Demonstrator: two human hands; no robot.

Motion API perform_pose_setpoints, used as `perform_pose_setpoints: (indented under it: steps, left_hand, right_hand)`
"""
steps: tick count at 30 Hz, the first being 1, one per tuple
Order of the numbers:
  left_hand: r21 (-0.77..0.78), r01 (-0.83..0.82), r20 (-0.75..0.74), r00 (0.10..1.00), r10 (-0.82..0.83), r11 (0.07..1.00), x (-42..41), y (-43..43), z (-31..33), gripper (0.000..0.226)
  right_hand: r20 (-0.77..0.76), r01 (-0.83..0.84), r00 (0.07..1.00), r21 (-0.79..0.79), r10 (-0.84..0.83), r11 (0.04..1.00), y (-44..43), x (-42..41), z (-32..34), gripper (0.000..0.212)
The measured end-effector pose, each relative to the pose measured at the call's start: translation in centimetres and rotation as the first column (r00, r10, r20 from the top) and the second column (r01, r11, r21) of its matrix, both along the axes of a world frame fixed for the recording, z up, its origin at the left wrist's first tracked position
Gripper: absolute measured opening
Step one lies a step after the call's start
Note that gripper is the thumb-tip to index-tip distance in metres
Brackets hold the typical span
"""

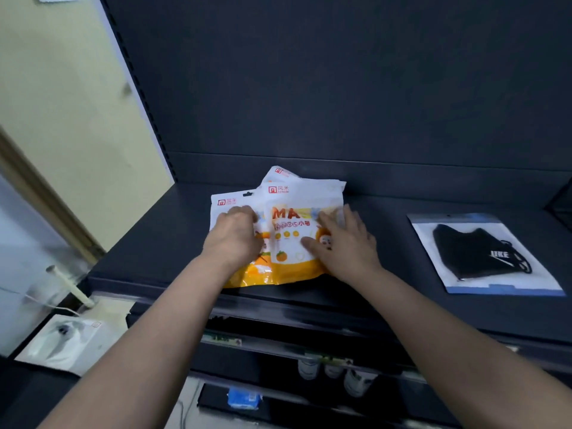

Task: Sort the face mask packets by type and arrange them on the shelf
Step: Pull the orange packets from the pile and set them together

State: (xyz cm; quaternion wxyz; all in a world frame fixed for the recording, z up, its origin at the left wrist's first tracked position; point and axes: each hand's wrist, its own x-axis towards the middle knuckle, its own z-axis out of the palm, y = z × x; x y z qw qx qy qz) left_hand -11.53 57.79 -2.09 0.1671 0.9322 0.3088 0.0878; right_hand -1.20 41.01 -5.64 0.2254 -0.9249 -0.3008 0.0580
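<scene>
- Dark shelf (148, 243), both arms reaching in from below; hands side by side, close together at the middle of the shelf.
- Under the hands: pile of orange-and-white mask packets (288, 243), lying flat and overlapping. One on top, a left packet (227, 202) sticking out beneath it, and a corner of a third (280, 172) showing beyond the fingertips.
- Right hand (343, 239): fingers straight and spread, palm down, resting on the right half of the top packet, thumb angled toward the left hand.
- Left hand (235, 236): fingers bent, tips down on the left packet near its overlap with the top one. Cannot tell whether it pinches the packet or only presses.
- Well to the right of the right hand: clear packet with a black mask (483, 255), flat on the same shelf, apart from the pile.
- Below the arms: lower shelves with small bottles (334, 371) and a blue packet (243, 397).
- Below and left of the left arm: a white packet (62, 345).
</scene>
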Motion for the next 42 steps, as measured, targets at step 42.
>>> perform_pose_setpoints:
  steps: [42]
  left_hand:
    - [-0.148, 0.633, 0.102, 0.774, -0.625, 0.76, 25.0, -57.0, 0.0, 0.02]
  right_hand:
    - [0.163, 0.497, 0.864, -0.138, -0.475, 0.856, -60.9, 10.3, 1.5, 0.038]
